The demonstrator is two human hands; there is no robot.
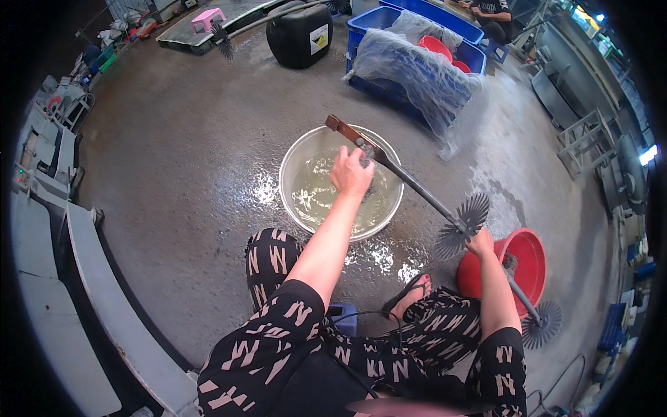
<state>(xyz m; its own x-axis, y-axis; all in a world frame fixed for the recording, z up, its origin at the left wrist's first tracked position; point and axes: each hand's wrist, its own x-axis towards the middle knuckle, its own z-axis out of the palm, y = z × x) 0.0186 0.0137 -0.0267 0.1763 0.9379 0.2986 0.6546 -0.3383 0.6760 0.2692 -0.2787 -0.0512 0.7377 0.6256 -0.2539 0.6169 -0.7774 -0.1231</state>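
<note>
Basin (297,156) below pole (424,190); red bucket (469,275) alongside. My right hand (480,242) clasps the pole; left hand (351,174) touches it, closure indeterminate.

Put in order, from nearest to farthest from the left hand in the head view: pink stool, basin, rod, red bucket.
1. Rod: at the left hand.
2. Basin: below that hand.
3. Red bucket: lower right.
4. Pink stool: far upper left.

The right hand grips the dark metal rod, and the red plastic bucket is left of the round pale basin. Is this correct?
Wrong side: the head view shows the red plastic bucket right of the round pale basin. The right hand grips the dark metal rod.
</note>
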